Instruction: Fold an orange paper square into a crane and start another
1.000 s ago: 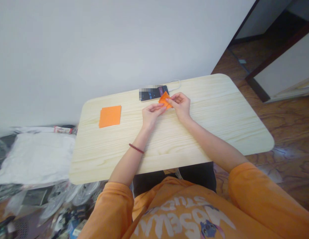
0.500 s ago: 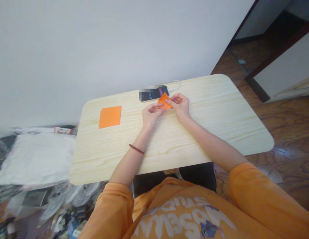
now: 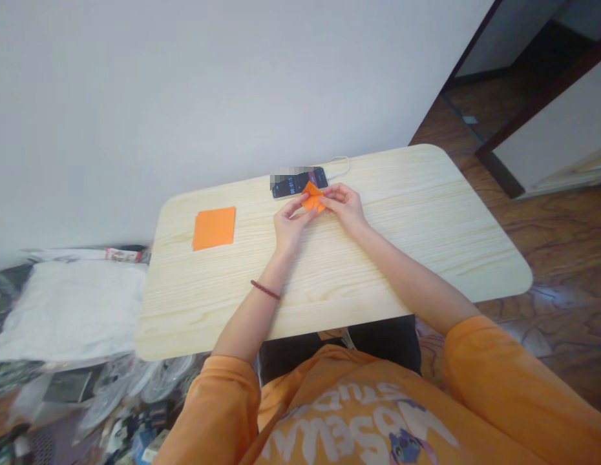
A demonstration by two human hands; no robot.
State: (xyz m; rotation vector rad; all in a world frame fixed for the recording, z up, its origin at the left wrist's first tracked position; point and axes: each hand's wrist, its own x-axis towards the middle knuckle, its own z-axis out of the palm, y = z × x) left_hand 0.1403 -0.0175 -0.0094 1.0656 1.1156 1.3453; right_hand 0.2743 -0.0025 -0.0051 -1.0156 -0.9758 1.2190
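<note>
My left hand [image 3: 291, 224] and my right hand [image 3: 346, 206] hold a small folded piece of orange paper [image 3: 313, 197] between their fingertips, just above the pale wooden table [image 3: 358, 271]. The paper is creased into an angular shape, and my fingers hide part of it. Farther left, a flat square of orange paper [image 3: 214, 228] lies on the tabletop, apart from both hands. Behind my hands, a smartphone [image 3: 298, 183] lies on the table showing a timer-like display, with part of it blurred out.
A white cable [image 3: 340, 167] runs from the phone along the table's far edge, where the table meets a white wall. White plastic-wrapped packages and clutter [image 3: 68, 310] lie on the floor left of the table. Brown patterned flooring [image 3: 562, 239] lies to the right.
The folded orange paper has shifted slightly left and changed shape in my fingers. Both hands have moved closer together, and the phone's display reading has changed.
</note>
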